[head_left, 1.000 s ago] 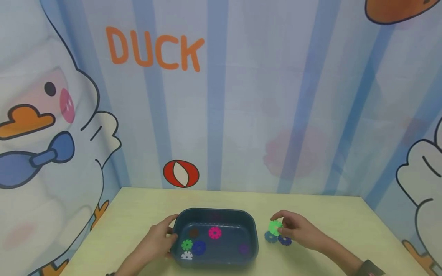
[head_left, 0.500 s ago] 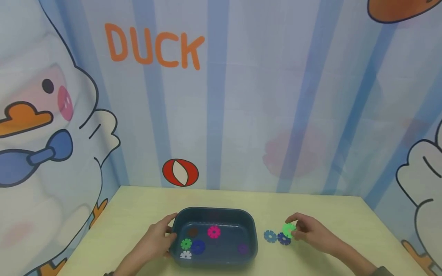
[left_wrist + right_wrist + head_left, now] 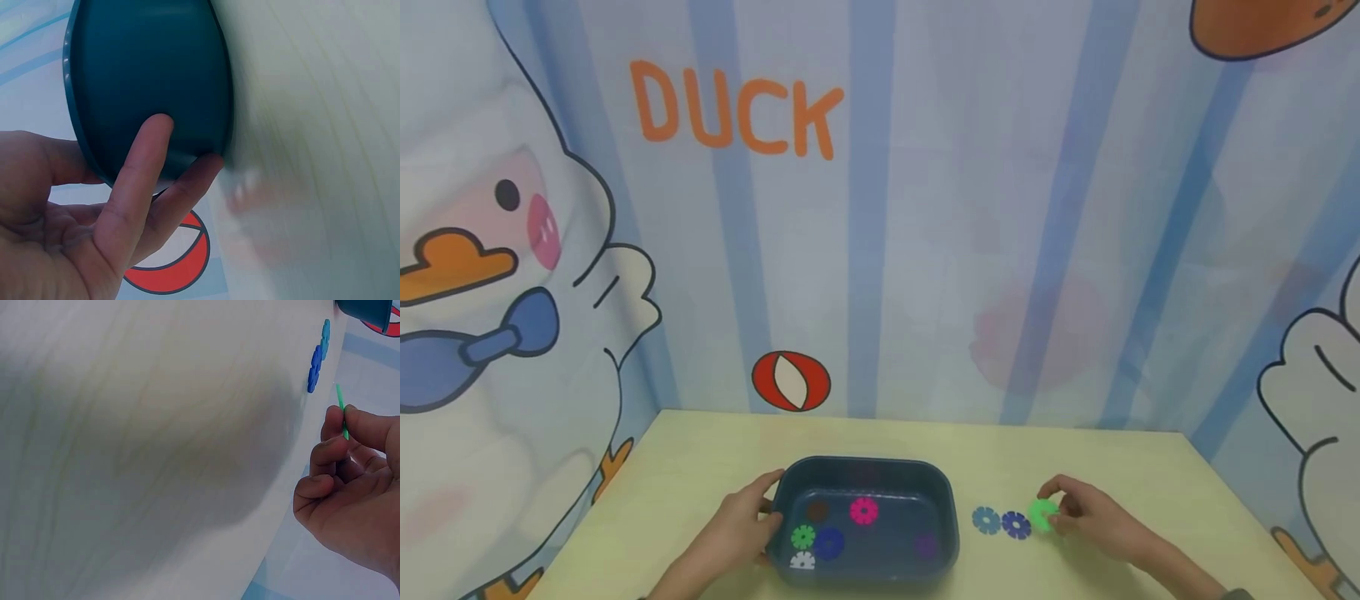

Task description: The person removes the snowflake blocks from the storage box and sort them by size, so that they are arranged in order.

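My left hand (image 3: 741, 521) holds the left end of a dark blue plastic tub (image 3: 895, 473), with fingers (image 3: 144, 162) against its outer wall in the left wrist view. To the tub's right, my right hand (image 3: 1093, 517) pinches a light green notched disc (image 3: 1042, 515) between thumb and fingertips. In the right wrist view this disc (image 3: 341, 403) is seen edge-on, raised off the table. Left of it on the table lie a dark blue notched disc (image 3: 1017, 525) and a lighter blue notched disc (image 3: 987, 520), side by side.
Inside the tub lie a pink disc (image 3: 864, 511), a brown disc (image 3: 817, 511), a green disc (image 3: 803, 537), a blue disc (image 3: 830, 544), a white disc (image 3: 802, 561) and a purple disc (image 3: 927, 547). A printed curtain (image 3: 925, 250) stands behind the pale table (image 3: 1097, 450).
My right hand has carried the light green disc rightward, from above the two blue discs to the right of the dark blue one. My left hand stays on the tub.
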{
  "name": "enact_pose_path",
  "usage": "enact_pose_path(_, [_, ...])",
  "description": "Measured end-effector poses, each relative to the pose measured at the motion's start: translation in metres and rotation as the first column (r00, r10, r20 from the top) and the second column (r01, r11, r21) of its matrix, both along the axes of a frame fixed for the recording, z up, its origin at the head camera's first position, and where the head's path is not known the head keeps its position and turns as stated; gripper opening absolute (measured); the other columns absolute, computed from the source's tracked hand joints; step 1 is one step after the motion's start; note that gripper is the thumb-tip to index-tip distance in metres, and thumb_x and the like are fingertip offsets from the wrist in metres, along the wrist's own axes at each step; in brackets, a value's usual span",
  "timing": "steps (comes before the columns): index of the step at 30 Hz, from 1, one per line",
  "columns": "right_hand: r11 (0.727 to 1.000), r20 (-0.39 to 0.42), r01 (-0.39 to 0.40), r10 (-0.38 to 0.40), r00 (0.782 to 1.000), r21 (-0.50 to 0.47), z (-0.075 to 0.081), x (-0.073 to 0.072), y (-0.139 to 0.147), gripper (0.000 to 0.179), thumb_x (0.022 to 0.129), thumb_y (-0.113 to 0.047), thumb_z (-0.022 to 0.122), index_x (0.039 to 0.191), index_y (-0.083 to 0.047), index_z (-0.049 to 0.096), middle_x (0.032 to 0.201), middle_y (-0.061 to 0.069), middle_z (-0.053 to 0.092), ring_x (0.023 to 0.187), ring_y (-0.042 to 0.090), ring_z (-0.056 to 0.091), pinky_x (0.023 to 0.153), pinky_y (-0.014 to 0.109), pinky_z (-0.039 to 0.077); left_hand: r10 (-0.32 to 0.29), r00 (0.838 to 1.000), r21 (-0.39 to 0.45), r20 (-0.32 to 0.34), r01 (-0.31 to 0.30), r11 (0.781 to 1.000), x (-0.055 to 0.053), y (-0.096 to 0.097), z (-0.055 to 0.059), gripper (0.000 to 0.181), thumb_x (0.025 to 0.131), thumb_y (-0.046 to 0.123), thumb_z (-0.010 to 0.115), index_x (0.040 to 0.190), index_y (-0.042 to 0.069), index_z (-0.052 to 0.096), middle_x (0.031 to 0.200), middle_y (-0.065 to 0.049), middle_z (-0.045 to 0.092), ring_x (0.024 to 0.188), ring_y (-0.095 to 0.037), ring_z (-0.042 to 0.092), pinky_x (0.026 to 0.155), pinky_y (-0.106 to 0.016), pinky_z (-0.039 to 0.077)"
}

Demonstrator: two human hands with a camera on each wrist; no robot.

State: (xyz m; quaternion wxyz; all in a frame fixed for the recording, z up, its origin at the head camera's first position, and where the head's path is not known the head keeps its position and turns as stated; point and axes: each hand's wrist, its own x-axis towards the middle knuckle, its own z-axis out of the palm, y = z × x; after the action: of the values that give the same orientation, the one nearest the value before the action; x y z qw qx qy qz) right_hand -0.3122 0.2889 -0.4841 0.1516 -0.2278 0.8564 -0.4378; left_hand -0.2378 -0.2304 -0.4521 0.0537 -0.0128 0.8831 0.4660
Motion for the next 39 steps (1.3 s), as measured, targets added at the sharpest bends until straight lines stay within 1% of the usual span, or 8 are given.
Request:
enact_pose_path(4, [0.999,-0.005,-0.011,0.011,1.000,0.052,-0.025,-0.019,0.014,0.028,0.102,-0.016,0.069,0.127,-0.006,0.062,0.086,0.002,0.069,0.076,0.015,0.062,0.063,0.028,0.051,0.002,1.000,-0.007,0.007,-0.002,1.000,0.000,0.000,0.000,0.067,0.096,-0.008,0.063,0.159,-0.002,0.040,0.123,-0.032,0.068,0.088,-0.027,0.075,0.052,-0.037,0.067])
enact_pose_path(7, [0.993,0.014,0.030,-0.031,0.999,0.115,-0.032,-0.024,0.015,0.027,0.102,-0.020,0.070,0.126,-0.010,0.064,0.086,-0.001,0.070,0.077,0.013,0.062,0.064,0.028,0.051,0.003,1.000,-0.016,0.006,-0.003,1.000,0.001,0.000,0.000,0.067,0.096,-0.008,0.063,0.159,-0.002,0.040,0.123,-0.032,0.068,0.088,-0.027,0.075,0.052,-0.036,0.067])
enact_pose_path(9, [0.990,0.033,0.052,-0.057,0.998,0.131,-0.028,-0.020,0.011,0.027,0.101,-0.018,0.069,0.126,-0.008,0.064,0.087,-0.001,0.070,0.077,0.014,0.061,0.065,0.027,0.051,0.003,1.000,-0.019,0.005,-0.003,1.000,0.002,0.000,0.000,0.067,0.096,-0.008,0.063,0.159,-0.002,0.040,0.122,-0.032,0.068,0.088,-0.027,0.075,0.051,-0.036,0.066])
enact_pose_path(12, [0.991,0.037,0.093,-0.097,0.995,0.098,-0.014,-0.006,0.000,0.025,0.099,-0.009,0.069,0.123,-0.002,0.063,0.085,0.005,0.068,0.074,0.019,0.058,0.064,0.028,0.047,0.000,1.000,-0.019,0.004,0.001,1.000,0.002,0.000,0.000,0.066,0.097,-0.007,0.063,0.159,-0.002,0.040,0.123,-0.033,0.067,0.088,-0.027,0.075,0.051,-0.036,0.066])
enact_pose_path(15, [0.990,0.035,0.111,-0.115,0.993,0.082,-0.001,0.005,-0.008,0.024,0.099,-0.002,0.067,0.122,0.003,0.062,0.083,0.007,0.066,0.074,0.020,0.056,0.063,0.027,0.045,0.001,1.000,-0.017,0.005,-0.001,1.000,0.001,0.000,0.000,0.066,0.097,-0.008,0.063,0.159,-0.002,0.040,0.123,-0.033,0.067,0.089,-0.028,0.075,0.052,-0.036,0.066])
enact_pose_path(18, [0.989,0.028,0.115,-0.118,0.993,0.091,0.005,0.010,-0.012,0.023,0.099,0.000,0.065,0.121,0.004,0.062,0.082,0.006,0.066,0.074,0.021,0.055,0.062,0.026,0.044,0.002,1.000,-0.020,0.005,-0.001,1.000,0.000,0.000,0.001,0.067,0.097,-0.007,0.063,0.159,-0.002,0.039,0.123,-0.033,0.067,0.089,-0.028,0.075,0.052,-0.036,0.066])
enact_pose_path(32, [0.990,0.014,0.091,-0.093,0.996,0.107,0.003,0.010,-0.009,0.022,0.099,-0.002,0.066,0.121,0.003,0.065,0.086,0.007,0.066,0.078,0.023,0.058,0.064,0.027,0.047,-0.005,1.000,-0.017,-0.006,0.004,1.000,0.001,0.001,0.000,0.066,0.097,-0.007,0.063,0.159,-0.002,0.040,0.123,-0.032,0.069,0.087,-0.026,0.076,0.051,-0.037,0.066])
enact_pose_path(39, [0.985,-0.034,0.107,-0.103,0.994,0.139,0.003,0.010,-0.010,0.023,0.099,-0.003,0.066,0.121,0.001,0.066,0.083,0.005,0.064,0.076,0.021,0.056,0.063,0.027,0.046,-0.009,1.000,-0.018,-0.006,0.009,1.000,0.001,0.000,0.000,0.067,0.097,-0.008,0.062,0.159,-0.003,0.038,0.122,-0.033,0.068,0.086,-0.026,0.075,0.051,-0.036,0.066])
